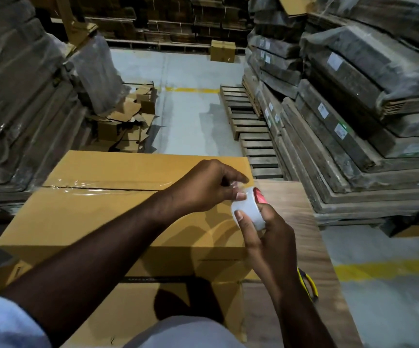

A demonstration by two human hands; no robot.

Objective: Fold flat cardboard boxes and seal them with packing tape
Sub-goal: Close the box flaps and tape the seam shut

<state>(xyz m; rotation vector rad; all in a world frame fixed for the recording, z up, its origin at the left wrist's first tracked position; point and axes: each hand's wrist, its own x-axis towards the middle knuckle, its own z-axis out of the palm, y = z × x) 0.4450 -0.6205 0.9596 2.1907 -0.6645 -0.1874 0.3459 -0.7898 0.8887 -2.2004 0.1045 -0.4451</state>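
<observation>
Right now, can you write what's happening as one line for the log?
step: taping box | left hand: pinches tape end | right hand: holds tape roll | box: seam taped | cutter: on board

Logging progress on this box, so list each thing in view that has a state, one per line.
Large brown cardboard box: folded up, top flaps closed.
Clear packing tape strip: laid along the box's top seam.
White roll of clear tape with red core: held off the box, loose end pulled out.
Left hand: pinches the tape end.
Right hand: grips the roll.
Yellow-handled tool: lying on the brown board, unused.
</observation>
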